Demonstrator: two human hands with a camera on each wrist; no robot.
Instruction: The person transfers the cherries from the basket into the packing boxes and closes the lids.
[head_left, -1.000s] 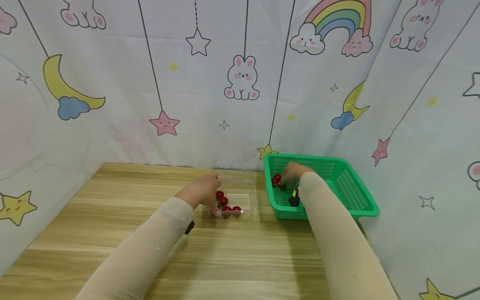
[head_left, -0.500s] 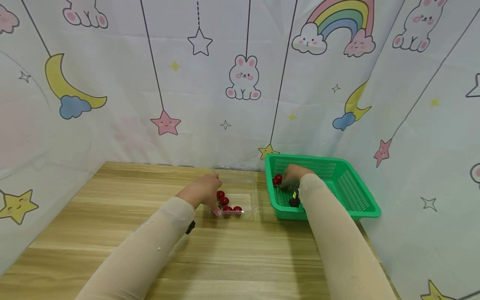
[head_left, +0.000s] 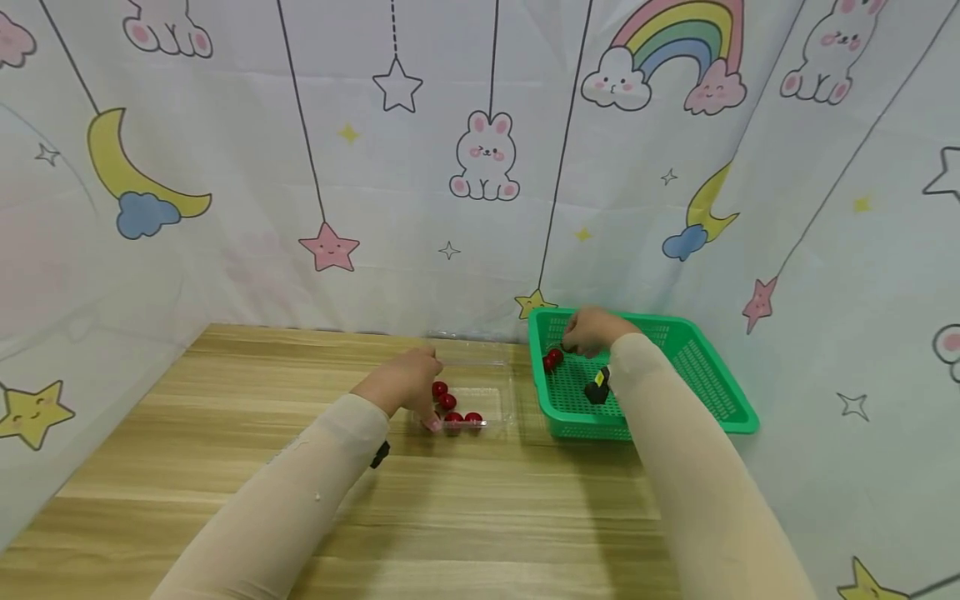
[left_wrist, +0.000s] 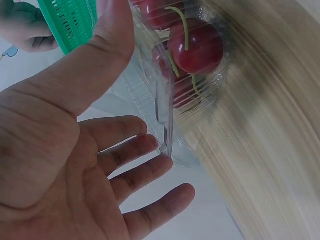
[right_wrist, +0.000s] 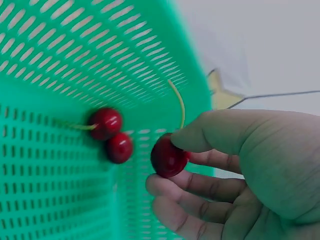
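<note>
Red, glossy, round cherry (right_wrist: 167,156), qty 1, pinched btwn thumb & fingers of R hand (right_wrist: 255,155), right at the tips; thin green stem (right_wrist: 182,110) sticks out past the thumb. That's over the inside of 1 basket (head_left: 705,379), green plastic, slotted walls, approx. rectangular, nr its back L corner. 2 more cherries (right_wrist: 106,123) lie in there touching each other, near the held one but apart. L hand (left_wrist: 65,165) is spread, fingertips touching the edge of 1 box (head_left: 483,400), thin clear plastic, ridged, L of basket, w/ lid (head_left: 472,348) laid back. Inside, next to that hand: 4 cherries (head_left: 447,402) plainly seen, poss. a 5th part-hidden by thumb. Table (head_left: 225,400) = wood-grain; backdrop (head_left: 247,83) = white cloth, cartoon print.
</note>
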